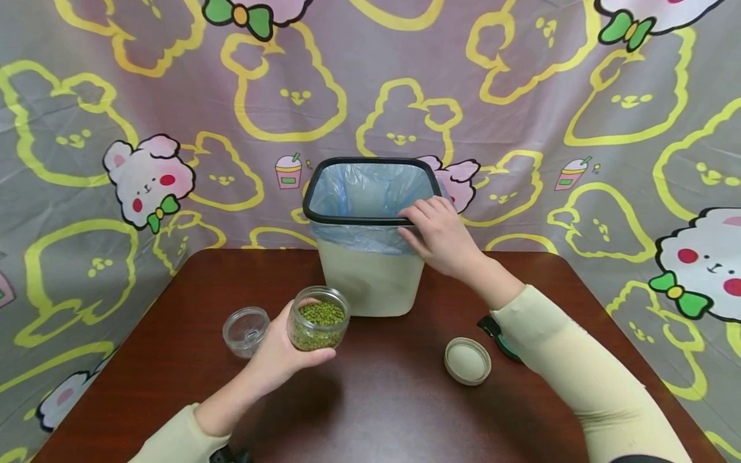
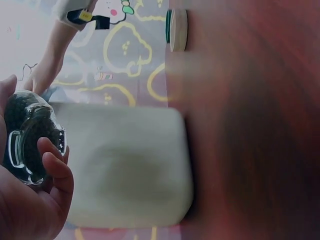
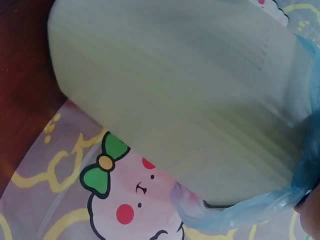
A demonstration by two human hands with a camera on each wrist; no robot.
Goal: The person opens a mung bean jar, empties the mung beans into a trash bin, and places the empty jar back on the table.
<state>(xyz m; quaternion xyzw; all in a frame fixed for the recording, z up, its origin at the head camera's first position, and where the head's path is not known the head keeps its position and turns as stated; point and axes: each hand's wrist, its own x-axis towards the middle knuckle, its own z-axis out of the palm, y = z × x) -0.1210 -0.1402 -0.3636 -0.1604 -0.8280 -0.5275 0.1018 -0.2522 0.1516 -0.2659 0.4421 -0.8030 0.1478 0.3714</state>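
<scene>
Noting first how the jar (image 1: 318, 337) sits against the bin (image 1: 370, 283): it is at the near side of the bin's lower left front, below the rim (image 1: 365, 221). From the jar, the bin's mouth lies forward, up and to the right. That offset, I judge, is what any move of the jar toward the opening depends on.

Jar: squat, clear, unlidded, holding green beans (image 1: 322, 313). Its base-to-mouth axis runs roughly upward, mouth facing up; exact lean cannot be read. Whether the glass touches the bin wall, cannot tell; in the head view the two overlap.

Left hand (image 1: 281, 344): grasping the jar from its left side, thumb along the near lower side. The jar sits within the grip, just ahead and to the right of the palm, held above the table (image 1: 393, 392). This is the nearer hand; the other is well apart from the jar.

Right hand (image 1: 438, 233): gripping the rim at the near right corner, over the blue bag (image 1: 359, 236), fingers on top and thumb lower on the outside. The jar lies to its left, lower and closer to the person.

Nearby: a clear container (image 1: 246, 332) just left of the left hand; a pale lid (image 1: 467, 361) farther right, well apart from the jar.
</scene>
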